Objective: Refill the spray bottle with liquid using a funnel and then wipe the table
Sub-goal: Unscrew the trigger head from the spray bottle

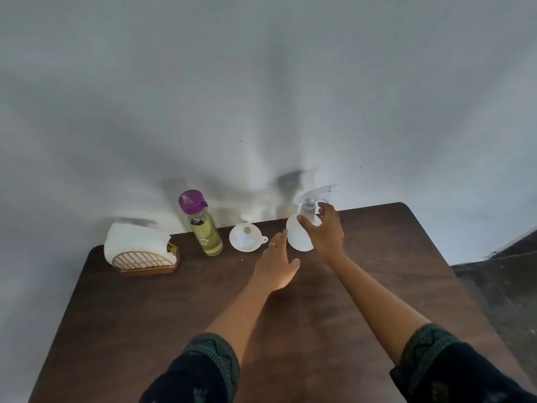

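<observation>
A white spray bottle (pixel 297 232) with a trigger head stands at the back of the dark wooden table (pixel 203 301). My right hand (pixel 325 232) is spread around its neck and shoulder, fingers open and not clearly closed on it. My left hand (pixel 276 264) reaches flat toward the bottle's base, fingers straight, wearing a ring. A white funnel (pixel 246 237) lies mouth up just left of the bottle. Further left stands a clear bottle (pixel 203 225) of yellowish liquid with a purple cap.
A gold wire holder (pixel 146 261) with white cloths or napkins (pixel 133 239) sits at the table's back left. A pale wall rises right behind the objects. The table's right edge drops to a dark floor (pixel 499 286).
</observation>
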